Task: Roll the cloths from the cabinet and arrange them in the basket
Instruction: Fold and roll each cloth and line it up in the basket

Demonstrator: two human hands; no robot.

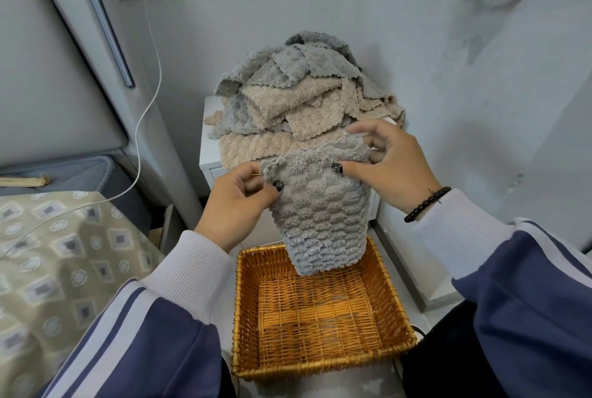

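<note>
Both hands pinch the top edge of one fluffy grey scalloped cloth (317, 215): the left hand (238, 202) at its left corner, the right hand (389, 162) at its right corner. The cloth hangs between them, its lower end over one empty orange wicker basket (320, 362). Behind lies one heap of grey and beige cloths (298, 102) on a white cabinet (209, 149).

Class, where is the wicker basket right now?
In the head view, the wicker basket sits low at centre, below the grey cloth and in front of the white cabinet.
</note>
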